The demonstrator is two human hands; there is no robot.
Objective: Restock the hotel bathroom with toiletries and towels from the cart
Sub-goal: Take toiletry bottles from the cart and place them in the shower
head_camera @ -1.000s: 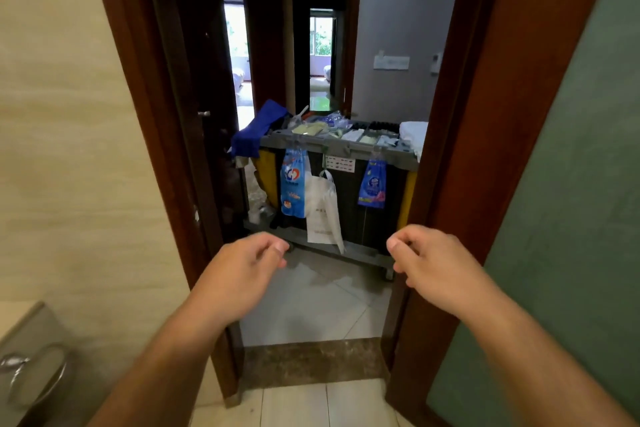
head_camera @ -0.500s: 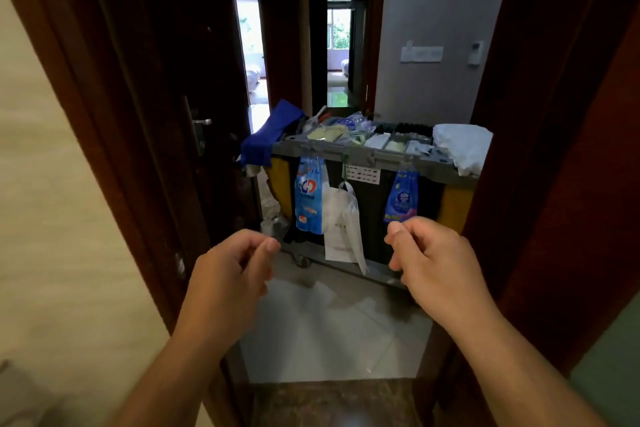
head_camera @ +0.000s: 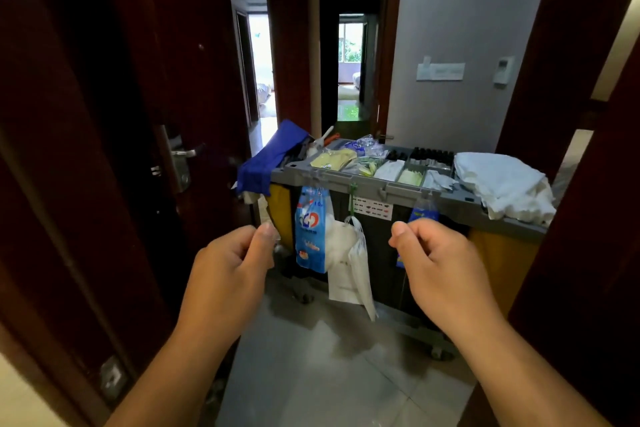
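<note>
Grey plastic housekeeping cart (head_camera: 381, 185) is standing at 12 o'clock, just beyond the dark wooden door frame (head_camera: 561, 62), on pale floor tiles (head_camera: 329, 374). A stack of folded white towels (head_camera: 498, 184) is lying on its top at the 2 o'clock end. Small packeted toiletries (head_camera: 391, 168) are sitting in the tray compartments near 12 o'clock. A blue cloth (head_camera: 266, 156) is draping over the 10 o'clock end. A blue-and-white pouch (head_camera: 310, 229) and a white plastic bag (head_camera: 353, 263) are hanging from the near rail.

Left hand (head_camera: 225, 270) at 7 o'clock, right hand (head_camera: 440, 267) at 5 o'clock — both are hovering short of the cart, fingers curled in, thumb lying against forefinger, nothing held in either.

Progress, as judged: the fetching step is only beginning. Nothing is being carried — towels and toiletries are all lying on the cart, so picking up, carrying in and setting out are all remaining. The bathroom itself is not showing here.
</note>
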